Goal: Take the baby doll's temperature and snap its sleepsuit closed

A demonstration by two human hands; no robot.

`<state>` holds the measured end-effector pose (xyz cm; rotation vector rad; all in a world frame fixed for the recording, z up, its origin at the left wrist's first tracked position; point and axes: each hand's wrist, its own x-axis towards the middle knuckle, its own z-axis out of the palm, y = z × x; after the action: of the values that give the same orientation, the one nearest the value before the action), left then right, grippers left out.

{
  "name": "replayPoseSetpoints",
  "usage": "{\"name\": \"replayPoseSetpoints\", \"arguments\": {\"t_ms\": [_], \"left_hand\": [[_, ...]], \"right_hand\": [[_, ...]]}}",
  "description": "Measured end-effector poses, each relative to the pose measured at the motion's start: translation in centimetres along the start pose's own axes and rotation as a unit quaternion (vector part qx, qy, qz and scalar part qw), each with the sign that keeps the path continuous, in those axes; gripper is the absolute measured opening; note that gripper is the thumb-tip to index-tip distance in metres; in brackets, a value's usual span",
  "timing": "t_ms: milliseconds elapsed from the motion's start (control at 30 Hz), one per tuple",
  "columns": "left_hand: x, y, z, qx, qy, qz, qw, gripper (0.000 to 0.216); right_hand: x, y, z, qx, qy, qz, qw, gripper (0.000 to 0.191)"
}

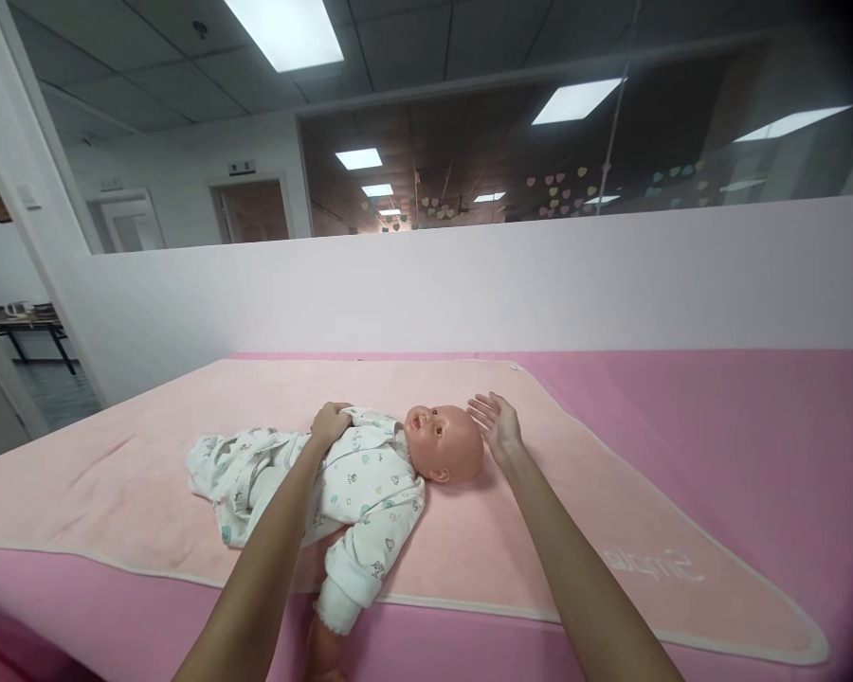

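Note:
A baby doll [444, 443] lies on its back in white clothes printed with small figures [376, 474], its bare head toward the right. My left hand [332, 423] rests at the far side of the doll's torso, its fingers curled over the clothing and partly hidden. Beside the top of the head, my right hand [496, 426] is open with its fingers stretched out and the palm turned toward the doll; whether the fingertips touch it I cannot tell. One sleeved arm of the doll [355, 578] hangs toward me over the near edge of the mat.
Under the doll spreads a peach mat [554, 530] with pale edging and lettering at the right. It lies on a pink surface [753, 445]. A low white wall [469, 294] with glass above borders the far side. A table [32, 322] stands through the opening at left.

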<state>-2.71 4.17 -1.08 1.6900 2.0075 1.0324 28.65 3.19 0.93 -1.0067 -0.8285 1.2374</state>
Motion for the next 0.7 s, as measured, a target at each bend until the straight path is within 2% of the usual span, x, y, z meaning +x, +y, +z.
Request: {"name": "replayPoseSetpoints", "arguments": {"t_ms": [133, 200, 300, 400, 500, 700], "left_hand": [[0.0, -0.1, 0.0, -0.002, -0.001, 0.001, 1.000, 0.038], [0.0, 0.0, 0.0, -0.002, -0.002, 0.000, 1.000, 0.039], [0.0, 0.0, 0.0, -0.002, -0.002, -0.001, 1.000, 0.040], [0.0, 0.0, 0.0, -0.002, -0.002, -0.002, 1.000, 0.040], [-0.1, 0.1, -0.1, -0.002, -0.002, -0.003, 1.000, 0.040], [-0.3, 0.3, -0.1, -0.001, -0.003, -0.005, 1.000, 0.039]], "right_hand": [[0.3, -0.3, -0.4, 0.015, 0.023, -0.004, 1.000, 0.033], [0.0, -0.1, 0.2, -0.002, -0.015, -0.017, 1.000, 0.031], [-0.8, 0.2, 1.6, -0.076, -0.109, -0.055, 0.990, 0.025], [-1.5, 0.3, 2.4, -0.122, -0.138, -0.079, 0.980, 0.022], [-1.7, 0.2, 2.3, -0.103, -0.122, -0.055, 0.986, 0.021], [-0.2, 0.7, 0.6, -0.038, 0.001, 0.044, 0.998, 0.015]]}}
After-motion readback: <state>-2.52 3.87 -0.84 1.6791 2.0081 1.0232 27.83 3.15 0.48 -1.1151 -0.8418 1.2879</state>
